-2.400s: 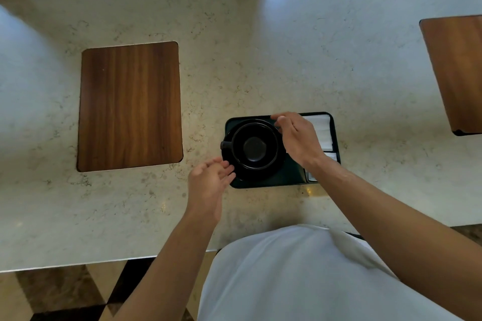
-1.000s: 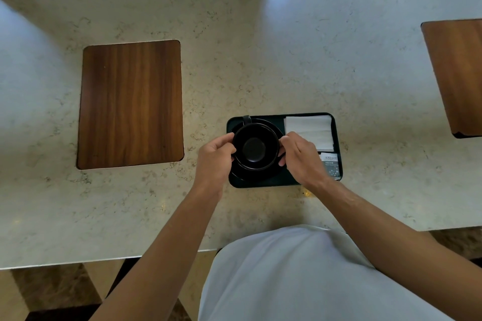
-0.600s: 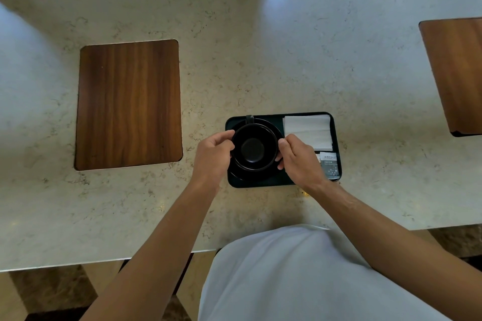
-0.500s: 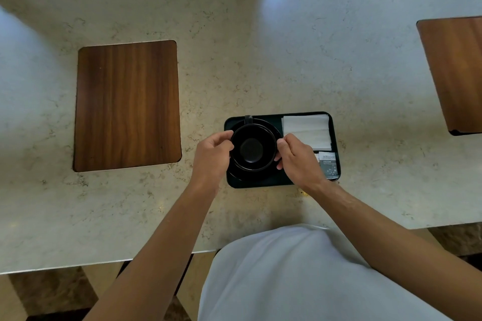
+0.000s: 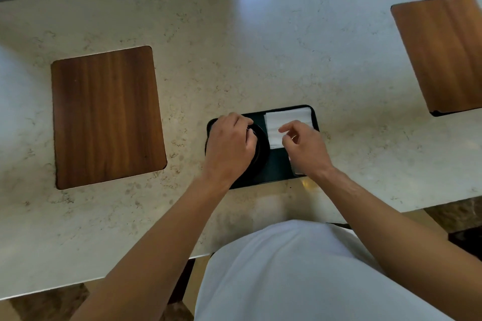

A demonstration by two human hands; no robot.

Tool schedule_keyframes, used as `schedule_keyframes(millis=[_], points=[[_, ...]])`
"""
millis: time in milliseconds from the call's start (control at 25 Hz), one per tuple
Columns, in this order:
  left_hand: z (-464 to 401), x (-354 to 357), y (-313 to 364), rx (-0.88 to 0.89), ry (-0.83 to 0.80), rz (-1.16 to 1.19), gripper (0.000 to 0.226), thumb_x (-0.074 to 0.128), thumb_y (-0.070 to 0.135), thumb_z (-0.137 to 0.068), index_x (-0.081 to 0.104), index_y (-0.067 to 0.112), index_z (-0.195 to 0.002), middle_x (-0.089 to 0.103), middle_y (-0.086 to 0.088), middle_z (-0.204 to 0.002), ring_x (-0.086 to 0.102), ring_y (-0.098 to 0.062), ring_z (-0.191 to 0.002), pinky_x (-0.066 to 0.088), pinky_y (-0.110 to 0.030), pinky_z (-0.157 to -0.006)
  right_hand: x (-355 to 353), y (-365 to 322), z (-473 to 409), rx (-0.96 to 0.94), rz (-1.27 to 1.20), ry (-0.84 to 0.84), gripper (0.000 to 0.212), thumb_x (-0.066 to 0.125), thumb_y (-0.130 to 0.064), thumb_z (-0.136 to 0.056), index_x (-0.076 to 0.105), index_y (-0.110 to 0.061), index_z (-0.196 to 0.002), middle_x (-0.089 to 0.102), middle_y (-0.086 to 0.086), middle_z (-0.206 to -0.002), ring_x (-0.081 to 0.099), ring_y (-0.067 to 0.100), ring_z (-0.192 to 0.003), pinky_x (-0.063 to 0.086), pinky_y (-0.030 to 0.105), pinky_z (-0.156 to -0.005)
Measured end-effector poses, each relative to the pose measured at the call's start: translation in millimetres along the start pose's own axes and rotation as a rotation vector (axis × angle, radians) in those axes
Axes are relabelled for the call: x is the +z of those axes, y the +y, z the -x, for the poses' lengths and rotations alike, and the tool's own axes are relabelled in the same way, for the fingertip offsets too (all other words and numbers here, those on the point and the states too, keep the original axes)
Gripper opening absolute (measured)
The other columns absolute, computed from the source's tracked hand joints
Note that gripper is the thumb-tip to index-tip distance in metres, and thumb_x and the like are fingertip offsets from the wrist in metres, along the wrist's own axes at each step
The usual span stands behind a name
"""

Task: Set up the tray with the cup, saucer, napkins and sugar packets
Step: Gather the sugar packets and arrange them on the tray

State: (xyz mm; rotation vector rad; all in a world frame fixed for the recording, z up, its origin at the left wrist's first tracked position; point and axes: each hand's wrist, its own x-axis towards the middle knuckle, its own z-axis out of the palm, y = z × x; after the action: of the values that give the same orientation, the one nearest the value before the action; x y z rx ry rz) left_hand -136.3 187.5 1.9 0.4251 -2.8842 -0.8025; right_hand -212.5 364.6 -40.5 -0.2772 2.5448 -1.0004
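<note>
Moved left hand (image 5: 229, 146) over round black cup (image 5: 257, 143), hiding grip; right hand (image 5: 305, 146) loose above white napkins (image 5: 273, 125), covering packets.

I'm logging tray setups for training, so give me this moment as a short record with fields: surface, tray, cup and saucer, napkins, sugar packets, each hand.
surface: pale stone counter with two wooden inlay panels
tray: dark tray near the counter's front edge
cup and saucer: black, on the tray's left half, mostly covered by the hand
napkins: white stack in the tray's far right corner
sugar packets: near right corner, almost hidden under the right hand
left hand: left hand lies over the cup, fingers curled at its rim
right hand: right hand hovers over the napkins' near edge, fingers loosely bent, holding nothing visible
</note>
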Motion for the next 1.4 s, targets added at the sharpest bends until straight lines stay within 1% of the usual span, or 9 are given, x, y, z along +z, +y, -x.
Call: schedule_keyframes(millis=[120, 240, 320, 440, 560, 680, 920, 1160, 1400], points=[[-25.5, 22.4, 18.9, 0.182, -0.124, -0.108, 0.019, 0.059, 0.012, -0.094, 0.073, 0.004, -0.104, 0.071, -0.012, -0.099, 0.062, -0.029, -0.092, 0.051, -0.043, -0.084, -23.6, 24.2, -10.8, -0.028, 0.12, 0.051, 0.028, 0.06, -0.013, -0.093, 0.069, -0.025, -0.117, 0.058, -0.001, -0.098, 0.055, 0.006, -0.078, 0.041, 0.016, -0.073], [-46.5, 47.2, 33.6, 0.299, -0.372, -0.322, 0.023, 0.055, 0.015, -0.096, 0.068, 0.008, -0.115, 0.066, -0.011, -0.112, 0.059, -0.03, -0.102, 0.049, -0.041, -0.087, -45.5, 48.1, -22.7, 0.032, 0.194, 0.018, 0.046, 0.063, -0.017, -0.092, 0.06, -0.029, -0.136, 0.049, 0.003, -0.107, 0.055, 0.017, -0.095, 0.046, 0.026, -0.088], [-53.6, 58.3, 36.2, 0.298, -0.456, -0.424, 0.026, 0.058, 0.013, -0.094, 0.063, 0.01, -0.12, 0.062, -0.011, -0.118, 0.058, -0.03, -0.105, 0.047, -0.039, -0.085, -55.1, 59.2, -31.1, 0.042, 0.222, -0.039, 0.055, 0.065, -0.021, -0.09, 0.053, -0.034, -0.143, 0.045, 0.004, -0.111, 0.053, 0.02, -0.103, 0.048, 0.031, -0.093], [-55.8, 66.4, 34.4, 0.254, -0.462, -0.478, 0.031, 0.063, 0.01, -0.09, 0.059, 0.01, -0.121, 0.059, -0.013, -0.121, 0.057, -0.031, -0.104, 0.045, -0.039, -0.081, -61.0, 68.0, -42.1, 0.01, 0.245, -0.138, 0.062, 0.064, -0.029, -0.091, 0.043, -0.04, -0.147, 0.043, 0.004, -0.115, 0.052, 0.021, -0.108, 0.049, 0.033, -0.094], [-55.8, 70.1, 32.5, 0.219, -0.432, -0.5, 0.034, 0.063, 0.011, -0.09, 0.059, 0.011, -0.124, 0.058, -0.013, -0.123, 0.057, -0.031, -0.103, 0.046, -0.04, -0.081, -59.6, 70.1, -51.4, -0.061, 0.276, -0.185, 0.064, 0.063, -0.031, -0.091, 0.039, -0.041, -0.149, 0.044, 0.003, -0.114, 0.051, 0.021, -0.105, 0.049, 0.032, -0.09], [-59.2, 72.9, 36.2, 0.191, -0.448, -0.51, 0.035, 0.064, 0.018, -0.092, 0.058, 0.012, -0.126, 0.057, -0.013, -0.125, 0.056, -0.031, -0.106, 0.045, -0.04, -0.082, -57.4, 71.9, -60.0, -0.077, 0.292, -0.237, 0.068, 0.064, -0.028, -0.089, 0.037, -0.042, -0.15, 0.042, 0.002, -0.112, 0.051, 0.02, -0.099, 0.046, 0.028, -0.083], [-59.5, 76.1, 40.3, 0.162, -0.461, -0.57, 0.028, 0.063, 0.011, -0.089, 0.058, 0.009, -0.117, 0.056, -0.013, -0.122, 0.056, -0.031, -0.101, 0.037, -0.036, -0.073, -56.5, 76.1, -65.6, -0.074, 0.309, -0.3, 0.075, 0.067, -0.024, -0.084, 0.034, -0.048, -0.147, 0.041, 0.001, -0.112, 0.054, 0.018, -0.089, 0.052, 0.03, -0.078], [-57.2, 78.9, 40.0, 0.16, -0.43, -0.636, 0.03, 0.063, 0.017, -0.089, 0.061, 0.013, -0.118, 0.057, -0.011, -0.125, 0.055, -0.033, -0.109, 0.042, -0.044, -0.094, -56.4, 74.6, -70.1, -0.064, 0.314, -0.328, 0.076, 0.068, -0.026, -0.085, 0.032, -0.046, -0.148, 0.041, 0.001, -0.117, 0.057, 0.016, -0.083, 0.056, 0.031, -0.074], [-56.6, 76.0, 38.6, 0.154, -0.425, -0.689, 0.028, 0.065, 0.015, -0.084, 0.063, 0.012, -0.112, 0.059, -0.011, -0.12, 0.054, -0.034, -0.108, 0.041, -0.047, -0.095, -53.3, 69.2, -70.6, -0.044, 0.318, -0.33, 0.075, 0.069, -0.027, -0.085, 0.031, -0.047, -0.147, 0.04, 0.003, -0.118, 0.058, 0.017, -0.082, 0.059, 0.034, -0.075]])
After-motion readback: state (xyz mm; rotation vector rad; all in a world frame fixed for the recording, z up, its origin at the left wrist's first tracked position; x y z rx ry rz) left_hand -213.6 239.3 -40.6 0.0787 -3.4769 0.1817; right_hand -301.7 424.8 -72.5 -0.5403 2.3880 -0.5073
